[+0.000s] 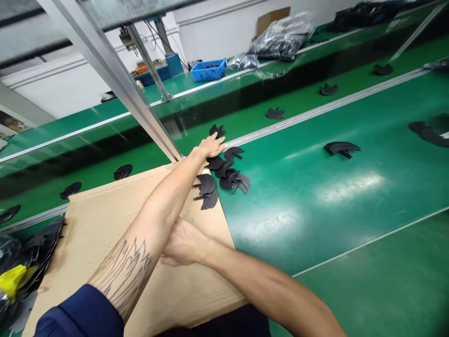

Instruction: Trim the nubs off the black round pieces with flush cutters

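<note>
My left hand (211, 146) reaches far forward to the rail of the green conveyor belt (315, 196), fingers stretched out flat over a cluster of black fan-shaped plastic parts (228, 174). One such part (217, 131) lies just beyond the fingertips. My right hand (183, 244) rests on a brown cardboard sheet (105, 220), crossed under my left forearm, which hides its fingers. Two of the black parts (206, 192) lie on the cardboard's far corner.
Single black parts are scattered along the belts (342, 148) (275, 113) (122, 171). A slanted metal post (115, 75) rises at upper left. A blue bin (208, 70) and plastic bags (282, 37) stand at the back. More black parts (38, 248) are piled at the left.
</note>
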The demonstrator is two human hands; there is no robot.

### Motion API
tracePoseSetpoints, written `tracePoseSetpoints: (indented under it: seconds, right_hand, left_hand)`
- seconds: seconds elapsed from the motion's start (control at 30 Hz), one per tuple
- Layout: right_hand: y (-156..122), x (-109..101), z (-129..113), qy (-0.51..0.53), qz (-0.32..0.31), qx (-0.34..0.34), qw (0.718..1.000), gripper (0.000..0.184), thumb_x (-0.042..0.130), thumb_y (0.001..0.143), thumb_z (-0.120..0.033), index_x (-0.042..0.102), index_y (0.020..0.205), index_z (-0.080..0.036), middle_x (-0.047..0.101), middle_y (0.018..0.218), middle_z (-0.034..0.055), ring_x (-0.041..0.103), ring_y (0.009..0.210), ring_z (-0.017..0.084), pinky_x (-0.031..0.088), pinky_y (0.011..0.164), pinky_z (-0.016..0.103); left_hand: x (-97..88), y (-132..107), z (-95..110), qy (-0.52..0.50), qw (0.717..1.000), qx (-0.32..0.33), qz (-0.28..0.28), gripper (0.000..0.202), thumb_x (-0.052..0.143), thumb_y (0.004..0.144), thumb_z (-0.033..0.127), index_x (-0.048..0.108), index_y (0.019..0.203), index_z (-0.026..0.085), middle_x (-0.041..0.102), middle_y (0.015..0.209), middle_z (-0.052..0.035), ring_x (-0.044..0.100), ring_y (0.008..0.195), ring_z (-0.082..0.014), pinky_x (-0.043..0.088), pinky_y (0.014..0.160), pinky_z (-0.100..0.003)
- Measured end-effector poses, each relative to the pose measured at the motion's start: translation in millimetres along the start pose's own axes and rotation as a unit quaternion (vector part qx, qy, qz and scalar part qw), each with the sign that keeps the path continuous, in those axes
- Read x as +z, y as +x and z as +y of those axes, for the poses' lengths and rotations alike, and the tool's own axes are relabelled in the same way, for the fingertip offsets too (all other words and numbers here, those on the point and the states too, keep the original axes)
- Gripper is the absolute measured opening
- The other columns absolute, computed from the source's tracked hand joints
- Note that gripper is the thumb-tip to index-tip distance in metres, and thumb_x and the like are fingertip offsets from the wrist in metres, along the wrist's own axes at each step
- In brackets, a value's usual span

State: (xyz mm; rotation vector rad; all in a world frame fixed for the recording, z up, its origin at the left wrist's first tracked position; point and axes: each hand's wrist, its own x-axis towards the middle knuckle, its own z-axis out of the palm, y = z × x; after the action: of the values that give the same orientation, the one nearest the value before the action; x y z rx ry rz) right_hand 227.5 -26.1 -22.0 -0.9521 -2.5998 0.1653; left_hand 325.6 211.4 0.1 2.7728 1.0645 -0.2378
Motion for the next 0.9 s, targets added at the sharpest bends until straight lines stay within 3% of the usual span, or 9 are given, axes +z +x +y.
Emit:
tracePoseSetpoints:
  seconds: [0.1, 0.2, 0.33, 0.43, 0.57, 0.67, 0.77, 0.83, 0.9]
  right_hand:
    - [0.6, 0.1, -0.4, 0.009, 0.001, -0.005, 1.0, 0.016, 0.061, 0.091, -0.03, 0.07, 0.093, -0.017, 0.075, 0.102, 0.0094, 0.063, 0.103, 0.029, 0.044, 0.094, 0.042]
    - [-0.4, -4.5, -1.5, 0.004, -0.013, 0.002, 1.0, 0.018, 0.06, 0.093, -0.031, 0.068, 0.098, -0.016, 0.072, 0.104, 0.0113, 0.062, 0.1, 0.027, 0.046, 0.087, 0.04]
    - [-3.1, -12.3, -1.3, -0.017, 0.002, 0.018, 1.0, 0.028, 0.063, 0.094, -0.036, 0.062, 0.111, -0.014, 0.068, 0.107, 0.0108, 0.059, 0.095, 0.025, 0.046, 0.081, 0.039]
    - [-5.2, -15.3, 1.2, -0.028, 0.036, 0.031, 0.998, 0.03, 0.067, 0.092, -0.037, 0.061, 0.109, -0.013, 0.067, 0.106, 0.0102, 0.057, 0.095, 0.025, 0.045, 0.086, 0.039]
    - [-7.2, -12.2, 3.0, 0.002, 0.1, 0.045, 0.994, 0.024, 0.069, 0.088, -0.032, 0.063, 0.104, -0.016, 0.068, 0.103, 0.0104, 0.058, 0.094, 0.026, 0.047, 0.086, 0.039]
    - [-6.7, -7.5, -0.2, 0.106, 0.193, 0.088, 0.972, 0.024, 0.069, 0.086, -0.028, 0.064, 0.107, -0.018, 0.065, 0.109, 0.0111, 0.061, 0.097, 0.025, 0.05, 0.087, 0.04]
    - [-4.3, -8.4, -4.3, 0.274, 0.278, 0.168, 0.905, 0.03, 0.073, 0.082, -0.03, 0.067, 0.11, -0.02, 0.056, 0.13, 0.0146, 0.062, 0.108, 0.026, 0.053, 0.091, 0.039]
    - [-2.0, -11.7, -5.0, 0.371, 0.278, 0.207, 0.861, 0.032, 0.073, 0.081, -0.032, 0.07, 0.111, -0.02, 0.052, 0.138, 0.0154, 0.062, 0.115, 0.026, 0.055, 0.09, 0.037]
    - [0.6, -14.1, -3.9, 0.441, 0.237, 0.218, 0.838, 0.034, 0.073, 0.082, -0.037, 0.072, 0.112, -0.021, 0.058, 0.131, 0.0138, 0.064, 0.112, 0.026, 0.056, 0.084, 0.034]
  left_hand:
    - [3.4, 0.2, -5.2, -0.001, 1.0, -0.02, 0.014, 0.064, 0.038, 0.103, 0.043, 0.034, 0.156, 0.008, 0.019, 0.169, -0.0225, 0.029, 0.152, -0.0397, 0.027, 0.122, -0.054]
    - [1.6, -4.3, -13.9, -0.005, 0.998, -0.029, 0.047, 0.06, 0.041, 0.102, 0.036, 0.037, 0.153, 0.004, 0.022, 0.167, -0.0243, 0.032, 0.151, -0.0383, 0.027, 0.122, -0.052]
    - [-15.0, -27.7, -31.8, -0.098, 0.979, 0.026, 0.176, 0.049, 0.048, 0.1, 0.037, 0.055, 0.138, 0.007, 0.052, 0.149, -0.0225, 0.05, 0.138, -0.0357, 0.036, 0.117, -0.049]
    - [-35.3, -71.5, -47.5, -0.22, 0.936, 0.088, 0.259, 0.048, 0.051, 0.098, 0.049, 0.066, 0.125, 0.011, 0.068, 0.129, -0.0161, 0.062, 0.121, -0.03, 0.046, 0.108, -0.044]
    - [-46.3, -163.5, -64.7, -0.411, 0.85, 0.079, 0.319, 0.052, 0.056, 0.093, 0.06, 0.073, 0.112, 0.014, 0.075, 0.108, -0.0115, 0.07, 0.098, -0.0222, 0.055, 0.091, -0.035]
    - [-26.6, -234.2, -73.1, -0.536, 0.763, 0.024, 0.36, 0.049, 0.066, 0.087, 0.06, 0.075, 0.103, 0.015, 0.076, 0.103, -0.0105, 0.07, 0.089, -0.019, 0.058, 0.082, -0.031]
    - [12.8, -289.0, -74.8, -0.631, 0.681, -0.023, 0.371, 0.047, 0.069, 0.085, 0.059, 0.077, 0.099, 0.015, 0.076, 0.106, -0.0121, 0.07, 0.087, -0.0186, 0.059, 0.08, -0.031]
    - [42.1, -315.3, -70.9, -0.675, 0.643, -0.05, 0.358, 0.046, 0.065, 0.089, 0.057, 0.077, 0.101, 0.015, 0.076, 0.109, -0.0133, 0.071, 0.092, -0.0202, 0.059, 0.082, -0.032]
    - [67.5, -335.1, -63.8, -0.688, 0.639, -0.058, 0.339, 0.048, 0.057, 0.094, 0.057, 0.075, 0.107, 0.015, 0.075, 0.11, -0.0145, 0.071, 0.096, -0.0226, 0.058, 0.086, -0.034]
